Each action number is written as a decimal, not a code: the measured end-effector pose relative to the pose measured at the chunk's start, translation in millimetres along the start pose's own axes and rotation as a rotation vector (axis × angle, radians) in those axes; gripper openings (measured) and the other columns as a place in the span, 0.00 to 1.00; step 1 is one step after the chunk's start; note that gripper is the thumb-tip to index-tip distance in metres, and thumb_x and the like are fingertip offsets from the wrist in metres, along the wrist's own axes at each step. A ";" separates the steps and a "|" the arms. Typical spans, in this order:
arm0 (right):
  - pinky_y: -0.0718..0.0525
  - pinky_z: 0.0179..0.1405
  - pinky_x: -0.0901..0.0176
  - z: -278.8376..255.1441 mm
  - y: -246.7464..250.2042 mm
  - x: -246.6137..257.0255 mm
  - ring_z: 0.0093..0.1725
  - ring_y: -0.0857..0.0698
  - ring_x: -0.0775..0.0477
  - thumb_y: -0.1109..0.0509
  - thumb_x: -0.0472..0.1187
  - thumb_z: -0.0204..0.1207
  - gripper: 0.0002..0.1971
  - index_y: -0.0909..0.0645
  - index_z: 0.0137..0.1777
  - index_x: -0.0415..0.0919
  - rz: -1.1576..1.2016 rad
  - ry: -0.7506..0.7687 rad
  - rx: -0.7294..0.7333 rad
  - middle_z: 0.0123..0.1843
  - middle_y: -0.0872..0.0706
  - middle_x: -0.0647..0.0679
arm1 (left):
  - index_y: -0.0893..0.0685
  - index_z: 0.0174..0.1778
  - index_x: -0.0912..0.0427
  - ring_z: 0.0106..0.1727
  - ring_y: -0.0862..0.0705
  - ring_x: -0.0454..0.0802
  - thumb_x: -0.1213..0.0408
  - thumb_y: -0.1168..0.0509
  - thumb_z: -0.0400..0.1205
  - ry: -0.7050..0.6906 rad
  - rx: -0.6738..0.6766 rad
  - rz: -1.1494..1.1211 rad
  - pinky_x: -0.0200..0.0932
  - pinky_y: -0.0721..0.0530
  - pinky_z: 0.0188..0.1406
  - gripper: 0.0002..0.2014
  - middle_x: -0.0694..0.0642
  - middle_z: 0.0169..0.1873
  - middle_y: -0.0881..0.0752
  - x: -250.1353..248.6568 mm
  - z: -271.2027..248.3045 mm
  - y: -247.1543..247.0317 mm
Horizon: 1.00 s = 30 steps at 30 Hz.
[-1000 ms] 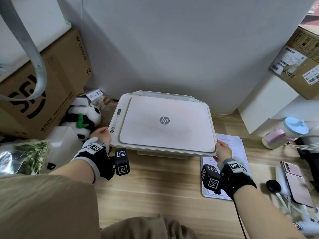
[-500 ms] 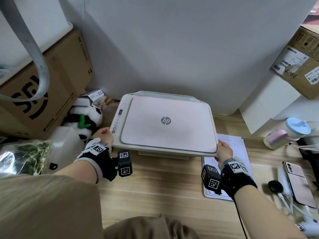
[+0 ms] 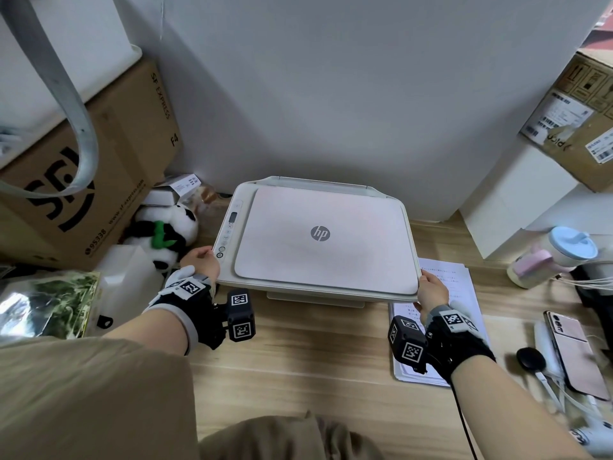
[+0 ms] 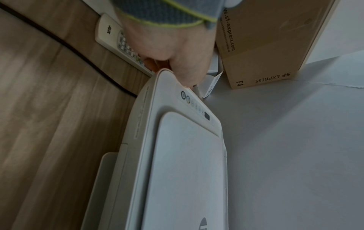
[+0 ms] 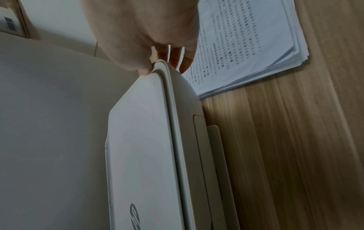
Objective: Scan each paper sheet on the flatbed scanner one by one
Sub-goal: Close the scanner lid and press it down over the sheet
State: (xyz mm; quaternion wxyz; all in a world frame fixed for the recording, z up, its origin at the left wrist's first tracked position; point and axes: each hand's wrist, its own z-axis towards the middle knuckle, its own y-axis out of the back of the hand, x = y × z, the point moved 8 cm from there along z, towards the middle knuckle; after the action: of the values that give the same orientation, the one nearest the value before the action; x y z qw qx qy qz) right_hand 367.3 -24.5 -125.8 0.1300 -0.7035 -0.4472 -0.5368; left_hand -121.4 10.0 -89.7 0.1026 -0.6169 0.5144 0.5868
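Note:
A white HP flatbed scanner stands on the wooden desk against the wall, its lid down. My left hand grips its front left corner by the button strip, thumb on top and fingers curled under. At the front right corner, my right hand pinches the edge, thumb on the lid and fingers down the side. A stack of printed paper sheets lies flat on the desk just right of the scanner, partly under my right wrist.
A cardboard box, a panda plush and a white container crowd the left side. A remote control and a black cable lie near the left corner. A bottle, a phone and cables sit at right.

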 end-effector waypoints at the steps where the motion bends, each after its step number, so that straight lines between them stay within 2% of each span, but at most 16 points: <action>1: 0.23 0.70 0.42 -0.1 0.0 -0.4 0.56 0.22 0.45 0.45 0.34 0.83 0.18 0.20 0.68 0.38 0.002 -0.002 -0.001 0.68 0.18 0.40 | 0.17 0.65 0.63 0.63 0.19 0.61 0.68 0.44 0.85 -0.002 -0.003 0.005 0.42 0.26 0.62 0.15 0.64 0.62 0.16 -0.5 -0.6 0.2; 12: 0.24 0.70 0.43 3.8 -0.2 -1.5 0.56 0.23 0.45 0.46 0.32 0.84 0.18 0.21 0.69 0.35 0.034 -0.009 -0.020 0.69 0.20 0.39 | 0.16 0.63 0.65 0.63 0.19 0.63 0.70 0.44 0.85 -0.014 -0.008 -0.011 0.44 0.26 0.63 0.15 0.66 0.61 0.16 1.0 4.1 -1.7; 30: 0.23 0.70 0.45 0.9 -0.5 -0.7 0.55 0.23 0.45 0.47 0.31 0.83 0.18 0.21 0.68 0.34 0.082 -0.018 -0.035 0.68 0.19 0.38 | 0.15 0.62 0.61 0.64 0.19 0.61 0.68 0.43 0.84 -0.018 -0.029 0.039 0.44 0.26 0.64 0.15 0.63 0.61 0.15 4.8 8.6 -1.5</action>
State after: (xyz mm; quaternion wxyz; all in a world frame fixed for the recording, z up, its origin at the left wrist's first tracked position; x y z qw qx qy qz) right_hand 367.5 -23.9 -126.9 0.1354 -0.7283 -0.4097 -0.5323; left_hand -126.7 14.5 -96.9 0.0868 -0.6030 0.5168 0.6014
